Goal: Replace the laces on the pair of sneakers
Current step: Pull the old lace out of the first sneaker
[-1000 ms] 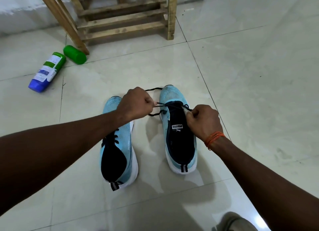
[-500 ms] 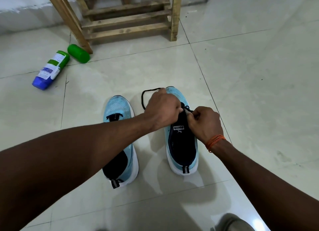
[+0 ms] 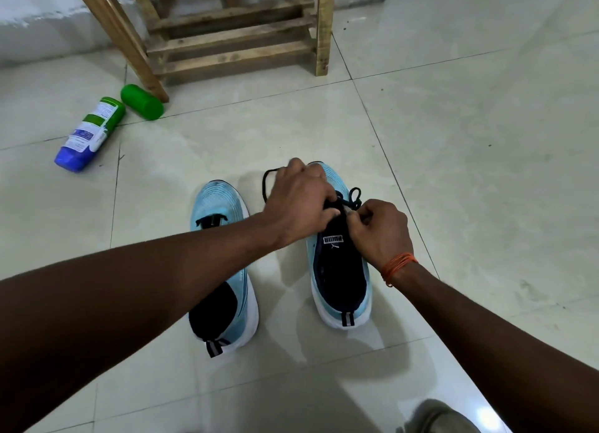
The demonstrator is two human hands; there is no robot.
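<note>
A: Where to find the pair?

B: Down on the tiled floor point(image 3: 453, 141), side by side, toes pointing away. Working on the right sneaker point(image 3: 340, 270), with the left sneaker point(image 3: 220, 202) just beside it, black lacing visible near its throat.

A: And the grips?

B: Both clenched on the black lace point(image 3: 265, 183), by the look of it. Left grip point(image 3: 298, 202) curled over the top of the tongue, holding a strand. Right grip point(image 3: 379, 231) pinching another strand close by, thumb against forefinger. Almost touching each other. Leaving one loose loop out past the left grip and a smaller one by the right.

A: Likely trouble?

B: Probably tying off, so pulling unevenly and ending with one long tail and one short. Letting a pinched strand slip and losing the knot. Trapping the loose loop inside it. Also tugging hard enough to drag the shoe across glossy tile, with nothing pinning it down.

A: Anything else about?

B: Wooden frame point(image 3: 233, 40) by the wall, well apart. Then a blue-and-white bottle point(image 3: 89, 134) lying on its side, with a green cap point(image 3: 142, 102) just beside it, near a frame leg. Orange thread point(image 3: 397, 265) round the right wrist. Something grey at the bottom edge, cannot tell what.

A: In the way?

B: Nothing near the lace. Only the left forearm, crossing over the left sneaker and hiding its middle.
</note>
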